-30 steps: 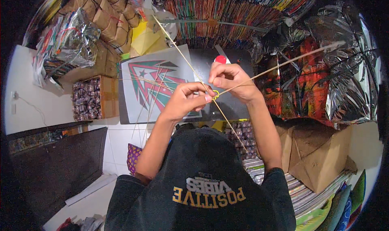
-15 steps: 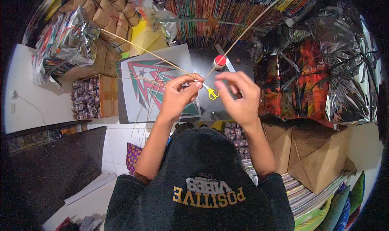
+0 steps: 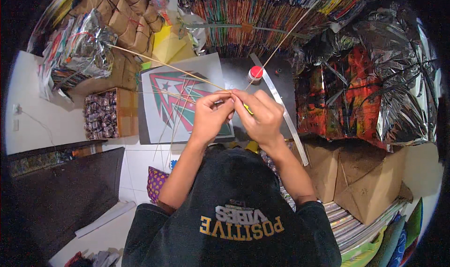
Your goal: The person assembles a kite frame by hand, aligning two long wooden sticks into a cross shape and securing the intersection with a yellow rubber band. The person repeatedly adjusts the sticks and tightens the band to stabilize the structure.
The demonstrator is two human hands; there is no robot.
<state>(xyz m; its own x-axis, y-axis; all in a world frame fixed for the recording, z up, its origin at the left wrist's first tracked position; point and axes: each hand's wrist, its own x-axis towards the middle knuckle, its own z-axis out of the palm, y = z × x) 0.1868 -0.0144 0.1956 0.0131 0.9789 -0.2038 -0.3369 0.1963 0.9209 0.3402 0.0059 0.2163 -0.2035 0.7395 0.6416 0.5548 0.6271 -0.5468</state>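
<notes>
My left hand (image 3: 212, 116) and my right hand (image 3: 260, 117) meet fingertip to fingertip above the dark table. Both are pinched closed where two thin bamboo sticks come together. One bamboo stick (image 3: 164, 66) slants up to the left from my fingers. The other bamboo stick (image 3: 284, 41) rises to the far right, passing over a small red-capped bottle (image 3: 256, 73). Yellow-handled scissors (image 3: 248, 109) are mostly covered by my right hand. Whether any thread is at the joint cannot be made out.
On the table (image 3: 225, 65) lies a pale sheet (image 3: 214, 75) with a red, green and black pattern, and several thin sticks (image 3: 174, 111) across it. A metal ruler (image 3: 285, 108) runs along the right side. Wrapped bundles (image 3: 347, 89) and a carton (image 3: 125, 112) stand around.
My right hand has moved left and closed against my left fingertips, now covering most of the scissors. The sticks have shifted slightly. More of the ruler shows.
</notes>
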